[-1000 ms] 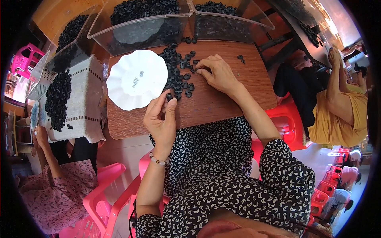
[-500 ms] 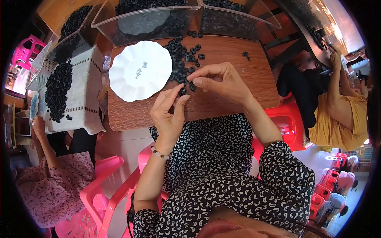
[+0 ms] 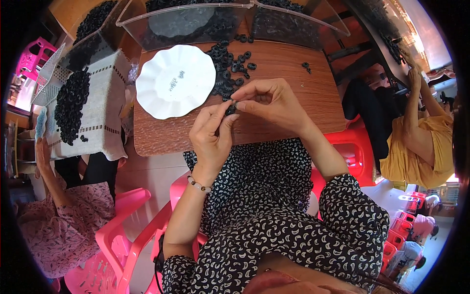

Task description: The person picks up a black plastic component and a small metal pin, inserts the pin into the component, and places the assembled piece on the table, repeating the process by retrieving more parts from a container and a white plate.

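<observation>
Over the table's near edge, my left hand (image 3: 211, 133) pinches a small round black part (image 3: 230, 110) between thumb and fingers. My right hand (image 3: 275, 105) meets it from the right, thumb and forefinger closed at the part's upper side. Whatever tiny thing sits in that right pinch is too small to make out. Just beyond my hands lies a loose heap of similar black parts (image 3: 224, 73). To the left of the heap, a white scalloped plate (image 3: 154, 95) carries several tiny greyish pieces (image 3: 175, 83).
Clear plastic bins (image 3: 188, 34) of black parts line the far edge of the brown wooden table (image 3: 293, 98). A few dark bits (image 3: 306, 66) lie at the right. On a cloth-covered table (image 3: 100, 103) at left is another black heap (image 3: 72, 108). Co-workers sit on both sides.
My right fingertips have come down and left to the black part, closing the small gap between the hands. My left hand has shifted slightly right. The whole view has tilted a little.
</observation>
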Motion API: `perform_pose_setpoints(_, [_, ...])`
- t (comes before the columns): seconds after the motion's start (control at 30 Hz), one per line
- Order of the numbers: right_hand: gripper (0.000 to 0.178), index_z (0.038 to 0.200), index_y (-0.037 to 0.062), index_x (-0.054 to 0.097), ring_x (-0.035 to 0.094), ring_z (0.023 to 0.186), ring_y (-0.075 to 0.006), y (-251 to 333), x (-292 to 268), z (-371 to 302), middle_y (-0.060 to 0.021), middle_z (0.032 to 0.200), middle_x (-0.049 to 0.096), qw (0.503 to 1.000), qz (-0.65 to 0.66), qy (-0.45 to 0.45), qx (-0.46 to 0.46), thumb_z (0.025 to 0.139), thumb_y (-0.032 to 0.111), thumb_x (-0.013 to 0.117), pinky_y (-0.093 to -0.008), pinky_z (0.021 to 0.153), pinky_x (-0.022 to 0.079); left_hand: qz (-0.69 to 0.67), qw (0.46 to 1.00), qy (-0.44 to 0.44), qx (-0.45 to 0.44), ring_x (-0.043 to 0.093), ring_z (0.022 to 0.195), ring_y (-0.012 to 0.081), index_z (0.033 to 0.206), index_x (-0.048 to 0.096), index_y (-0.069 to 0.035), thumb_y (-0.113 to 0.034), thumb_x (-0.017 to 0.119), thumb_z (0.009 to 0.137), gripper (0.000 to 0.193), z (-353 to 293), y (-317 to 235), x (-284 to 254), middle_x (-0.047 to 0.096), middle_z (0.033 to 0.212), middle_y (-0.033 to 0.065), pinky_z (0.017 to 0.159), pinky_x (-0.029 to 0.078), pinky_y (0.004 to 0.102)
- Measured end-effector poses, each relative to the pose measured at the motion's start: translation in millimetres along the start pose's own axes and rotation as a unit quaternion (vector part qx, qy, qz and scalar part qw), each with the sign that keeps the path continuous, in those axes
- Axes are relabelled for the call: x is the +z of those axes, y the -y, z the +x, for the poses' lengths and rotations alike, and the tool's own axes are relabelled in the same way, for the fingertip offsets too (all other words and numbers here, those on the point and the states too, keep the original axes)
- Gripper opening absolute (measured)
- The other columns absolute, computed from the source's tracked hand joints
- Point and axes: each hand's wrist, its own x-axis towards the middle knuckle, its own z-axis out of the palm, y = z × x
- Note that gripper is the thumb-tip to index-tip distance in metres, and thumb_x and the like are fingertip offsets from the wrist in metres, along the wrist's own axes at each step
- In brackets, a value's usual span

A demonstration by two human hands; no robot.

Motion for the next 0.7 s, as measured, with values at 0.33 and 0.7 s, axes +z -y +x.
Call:
perform_pose_setpoints(0.33, [0.01,0.096,-0.0014,0.077,0.065,0.077,-0.005,18.8,7.2,-6.6,-0.0045,0.086,0.074,0.989,-0.15,-0.007,0.005,0.088,0.002,0.073,-0.0226,0.065,0.05,0.057,0.997,0.026,0.035,0.069,0.085,0.0228,0.117,0.074,-0.001,0.004,0.076,0.084,0.033,-6.4,5.5,1.3,0.071,0.1,0.0134,0.072,0.054,0.0298])
perform_pose_setpoints(0.7, [0.008,0.088,-0.0037,0.074,0.066,0.069,-0.0111,9.1,11.0,-2.9,-0.0095,0.074,0.072,0.973,-0.227,-0.003,-0.031,0.085,0.002,0.071,-0.0287,0.062,0.049,0.113,0.99,0.048,0.065,0.064,0.087,0.0322,0.111,0.07,0.003,0.009,0.073,0.078,0.034,-12.7,8.8,5.8,0.066,0.095,0.0135,0.073,0.053,0.0413])
